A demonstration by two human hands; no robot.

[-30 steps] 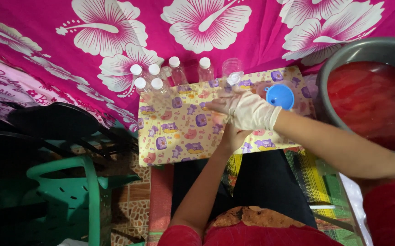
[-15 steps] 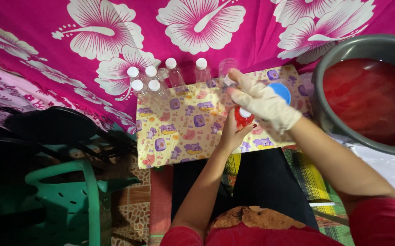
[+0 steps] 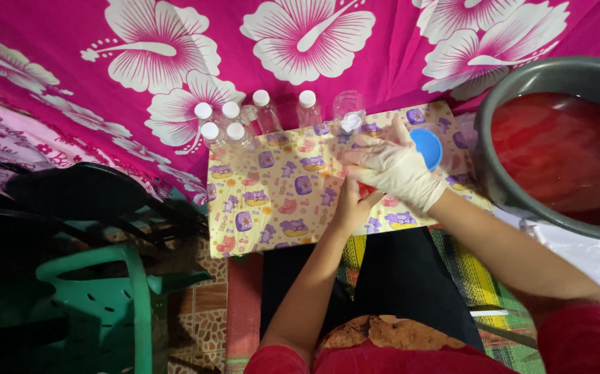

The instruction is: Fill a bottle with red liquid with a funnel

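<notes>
Where hands [image 3: 372,180] meet, cartoon-print mat [image 3: 272,201], pink floral cloth [image 3: 355,62], green chair [image 3: 106,305].

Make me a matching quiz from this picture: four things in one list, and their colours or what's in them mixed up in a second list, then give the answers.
Things:
1. basin
2. funnel
3. right hand
4. plastic chair

Descriptions:
A. green
B. wears a pale glove
C. holds red liquid
D. blue

Pairs: 1-C, 2-D, 3-B, 4-A
</notes>
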